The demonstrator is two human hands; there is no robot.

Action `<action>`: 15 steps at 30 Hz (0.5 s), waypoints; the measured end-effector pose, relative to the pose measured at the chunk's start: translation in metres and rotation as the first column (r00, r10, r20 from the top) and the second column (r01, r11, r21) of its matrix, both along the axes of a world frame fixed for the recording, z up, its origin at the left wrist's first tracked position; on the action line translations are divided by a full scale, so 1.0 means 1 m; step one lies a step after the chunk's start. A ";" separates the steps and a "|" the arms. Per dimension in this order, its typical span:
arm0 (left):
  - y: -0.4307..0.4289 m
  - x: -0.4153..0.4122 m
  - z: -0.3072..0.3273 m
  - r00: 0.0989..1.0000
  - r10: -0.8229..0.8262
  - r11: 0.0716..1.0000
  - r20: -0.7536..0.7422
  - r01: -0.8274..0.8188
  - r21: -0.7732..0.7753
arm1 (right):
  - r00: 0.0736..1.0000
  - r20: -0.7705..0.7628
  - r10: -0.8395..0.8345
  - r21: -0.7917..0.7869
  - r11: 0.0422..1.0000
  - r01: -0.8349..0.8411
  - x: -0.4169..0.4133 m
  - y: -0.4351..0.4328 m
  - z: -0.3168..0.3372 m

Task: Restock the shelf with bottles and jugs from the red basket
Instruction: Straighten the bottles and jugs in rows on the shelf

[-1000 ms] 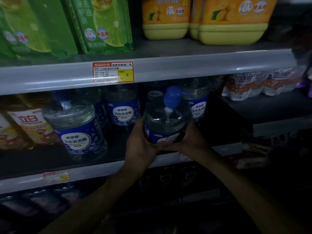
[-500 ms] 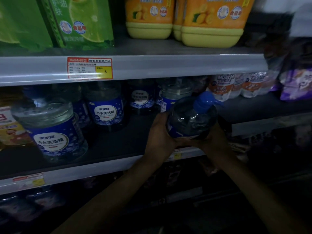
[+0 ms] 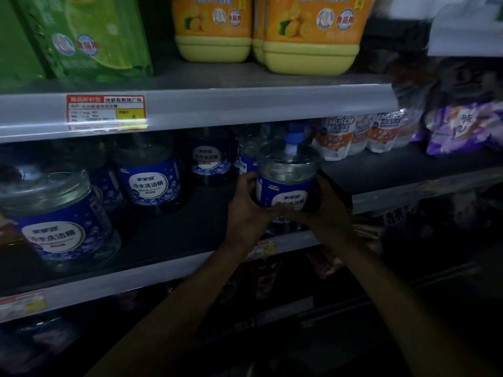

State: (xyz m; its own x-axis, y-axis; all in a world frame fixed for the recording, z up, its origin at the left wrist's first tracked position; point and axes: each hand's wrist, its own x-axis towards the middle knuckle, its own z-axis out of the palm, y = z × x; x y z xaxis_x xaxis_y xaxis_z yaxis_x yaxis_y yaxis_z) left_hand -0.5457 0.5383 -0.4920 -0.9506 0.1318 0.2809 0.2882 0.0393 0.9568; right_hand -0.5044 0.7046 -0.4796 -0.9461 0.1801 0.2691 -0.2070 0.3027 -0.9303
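A clear jug (image 3: pixel 285 175) with a blue label and a blue pump top stands upright at the front of the middle shelf (image 3: pixel 168 235). My left hand (image 3: pixel 246 205) grips its left side and my right hand (image 3: pixel 325 210) grips its right side and base. Several matching clear jugs stand on the same shelf, one at the front left (image 3: pixel 54 219) and others further back (image 3: pixel 152 178). The red basket is out of view.
The upper shelf holds green refill packs (image 3: pixel 89 36) and yellow-orange jugs (image 3: pixel 310 34). White and orange pouches (image 3: pixel 353 134) and purple packs (image 3: pixel 462 126) lie to the right of the jugs. Bare shelf shows between the held jug and the front-left one. The shelves below are dark.
The jug was tilted to the right half a second ago and now stands upright, label towards me. Both hands stayed on it, and the view shifted slightly.
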 end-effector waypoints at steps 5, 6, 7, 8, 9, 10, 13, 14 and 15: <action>-0.006 0.001 -0.006 1.000 -0.027 1.000 -0.012 0.027 -0.011 | 0.998 0.032 -0.057 0.039 0.998 0.056 0.004 -0.003 0.002; -0.010 0.002 -0.007 1.000 -0.026 0.999 -0.013 0.025 -0.025 | 0.996 0.045 -0.081 0.067 0.995 0.078 0.006 -0.005 0.003; -0.014 0.003 -0.008 1.000 -0.021 0.999 -0.013 0.020 -0.039 | 0.992 0.054 -0.116 0.098 0.989 0.110 0.009 -0.008 0.004; -0.019 0.004 -0.009 1.000 -0.008 0.998 -0.017 0.007 -0.063 | 0.985 0.058 -0.162 0.141 0.978 0.152 0.012 -0.009 0.002; -0.025 0.005 -0.009 1.000 0.008 0.996 -0.023 -0.010 -0.086 | 0.976 0.059 -0.211 0.174 0.965 0.198 0.016 -0.012 0.002; -0.032 0.006 -0.009 0.999 0.031 0.993 -0.026 -0.033 -0.109 | 0.965 0.064 -0.253 0.187 0.953 0.238 0.019 -0.014 0.003; -0.055 0.005 -0.010 0.992 0.126 0.976 -0.019 -0.127 -0.174 | 0.951 0.074 -0.300 0.232 0.933 0.277 0.027 -0.024 0.007; -0.061 0.004 -0.011 0.986 0.165 0.964 -0.018 -0.165 -0.207 | 0.956 0.065 -0.288 0.244 0.933 0.264 0.028 -0.028 0.010; -0.067 0.002 -0.013 0.979 0.203 0.950 -0.020 -0.202 -0.239 | 0.962 0.050 -0.267 0.244 0.938 0.248 0.028 -0.033 0.012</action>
